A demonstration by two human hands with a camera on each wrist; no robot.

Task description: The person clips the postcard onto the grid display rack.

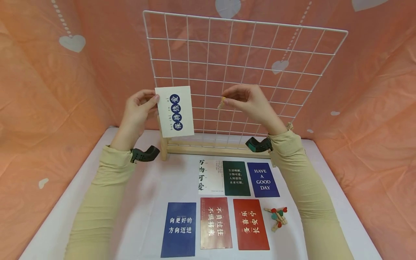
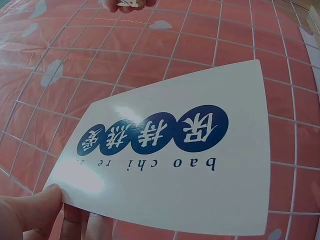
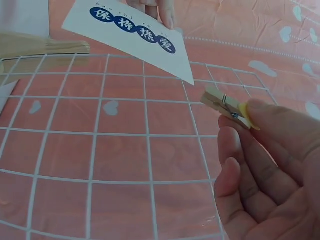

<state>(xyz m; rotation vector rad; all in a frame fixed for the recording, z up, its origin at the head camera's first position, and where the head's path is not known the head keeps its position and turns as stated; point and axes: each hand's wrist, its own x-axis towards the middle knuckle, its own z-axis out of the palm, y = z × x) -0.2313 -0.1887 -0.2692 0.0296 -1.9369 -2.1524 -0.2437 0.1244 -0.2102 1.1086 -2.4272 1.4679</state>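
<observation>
A white card (image 1: 181, 94) with blue circles and white characters stands upright before the left part of a white wire grid (image 1: 229, 44). My left hand (image 1: 135, 110) pinches the card's upper left edge between thumb and fingers. In the left wrist view the card (image 2: 240, 195) fills the middle. To the right of the card, my right hand (image 1: 251, 101) pinches a small wooden clothespin (image 1: 221, 105) by its yellow end. The right wrist view shows the clothespin (image 3: 218, 101) with its wooden tip pointing toward the card, apart from it.
The grid stands in a wooden base (image 1: 214, 150). On the white table lie a blue card (image 1: 178, 242), red cards (image 1: 216, 242) (image 1: 251, 243), a green card (image 1: 236, 189), a white card (image 1: 214, 177) and another blue card (image 1: 264, 193). Several clothespins (image 1: 276, 217) are piled at right.
</observation>
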